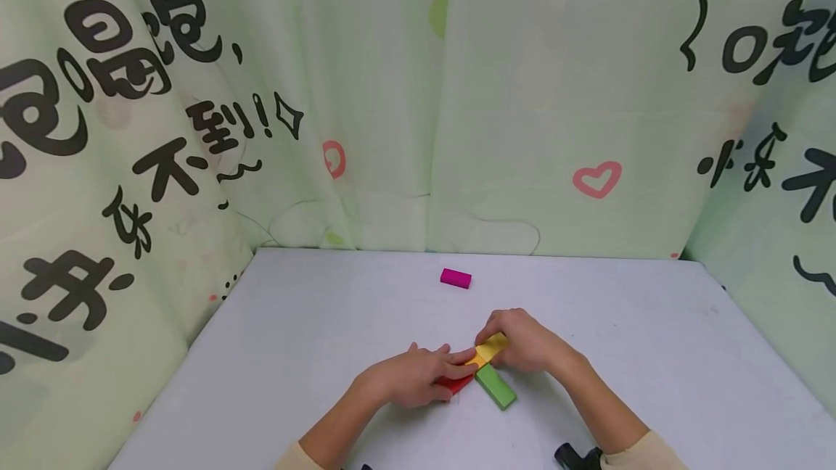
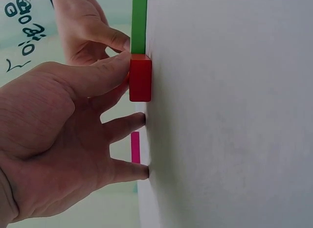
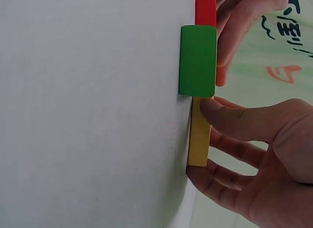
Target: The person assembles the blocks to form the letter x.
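My left hand (image 1: 414, 377) pinches a red block (image 2: 140, 81) between thumb and fingers, low on the table. Two of its fingers spread apart, fingertips right at the tabletop. Its index fingertip reaches an orange-yellow piece (image 1: 478, 360) in the middle of the blocks. My right hand (image 1: 525, 343) grips a yellow block (image 3: 199, 137), thumb along its near side and fingers behind and around the far end. Between the two hands, a green block (image 1: 497, 387) lies slantwise, one end meeting the others. My left fingers partly hide the red block in the head view.
A magenta block (image 1: 456, 278) lies alone toward the back of the white table (image 1: 326, 310). Pale green curtains (image 1: 509, 93) with dark lettering hang behind and along both sides. A black device (image 1: 578, 458) shows near the right sleeve.
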The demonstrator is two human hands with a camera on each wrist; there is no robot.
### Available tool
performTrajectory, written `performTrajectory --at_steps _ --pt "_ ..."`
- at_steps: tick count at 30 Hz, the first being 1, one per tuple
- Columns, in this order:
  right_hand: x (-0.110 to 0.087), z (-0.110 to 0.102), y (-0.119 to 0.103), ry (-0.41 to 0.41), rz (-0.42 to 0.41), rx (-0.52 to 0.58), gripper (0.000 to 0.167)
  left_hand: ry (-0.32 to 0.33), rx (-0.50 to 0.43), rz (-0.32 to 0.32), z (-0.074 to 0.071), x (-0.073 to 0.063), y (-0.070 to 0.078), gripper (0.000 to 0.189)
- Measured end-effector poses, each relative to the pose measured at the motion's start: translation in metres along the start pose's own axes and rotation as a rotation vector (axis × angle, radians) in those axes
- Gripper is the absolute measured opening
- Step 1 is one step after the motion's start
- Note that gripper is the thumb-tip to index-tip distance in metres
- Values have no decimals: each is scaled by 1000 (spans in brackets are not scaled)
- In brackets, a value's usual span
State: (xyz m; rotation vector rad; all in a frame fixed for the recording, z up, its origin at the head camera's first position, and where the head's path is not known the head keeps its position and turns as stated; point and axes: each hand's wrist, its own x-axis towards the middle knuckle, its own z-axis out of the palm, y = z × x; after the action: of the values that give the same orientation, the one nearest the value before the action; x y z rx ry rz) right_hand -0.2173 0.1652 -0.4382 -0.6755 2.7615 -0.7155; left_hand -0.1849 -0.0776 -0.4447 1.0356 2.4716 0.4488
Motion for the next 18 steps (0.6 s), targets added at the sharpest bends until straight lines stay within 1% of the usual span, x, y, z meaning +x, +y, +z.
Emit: performTrajectory --at_steps 5,12,18 --pt "1 1 -1 -6 28 8 27 5 1 6 1 0 -1 59" --pt "0 2 -2 8 22 -5 26 14 -7 13 1 0 -2 59" --pt "1 4 -3 13 34 -12 26 9 -8 12 1 0 -2 60"
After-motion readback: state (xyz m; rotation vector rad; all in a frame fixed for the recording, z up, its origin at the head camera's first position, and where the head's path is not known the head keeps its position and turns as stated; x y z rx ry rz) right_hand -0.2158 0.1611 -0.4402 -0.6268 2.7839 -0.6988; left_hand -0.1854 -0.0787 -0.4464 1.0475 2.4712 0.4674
